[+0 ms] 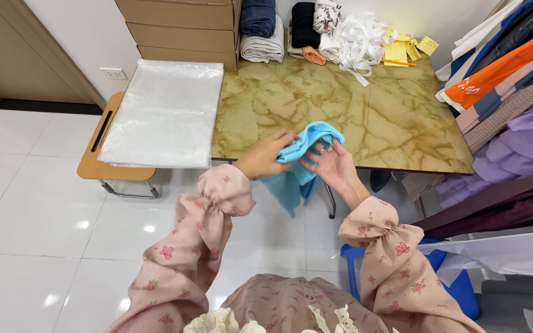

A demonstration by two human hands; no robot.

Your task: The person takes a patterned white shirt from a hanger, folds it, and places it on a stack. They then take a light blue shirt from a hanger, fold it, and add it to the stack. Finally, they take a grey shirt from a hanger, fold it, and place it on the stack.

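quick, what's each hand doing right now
Left hand: closed, gripping the light blue cloth.
Right hand: open, palm against the same cloth.

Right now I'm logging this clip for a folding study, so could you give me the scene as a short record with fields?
setting: green-and-tan marble-patterned table on a white tiled floor
left hand: grips the light blue soft cloth at its top
right hand: palm open against the cloth
cloth state: bunched on top, its lower part hanging past the table's front edge
left of table: stack of clear plastic bags on a small wooden desk
table back: folded fabrics, white ribbon tangle, yellow paper slips
right side: hanging garments
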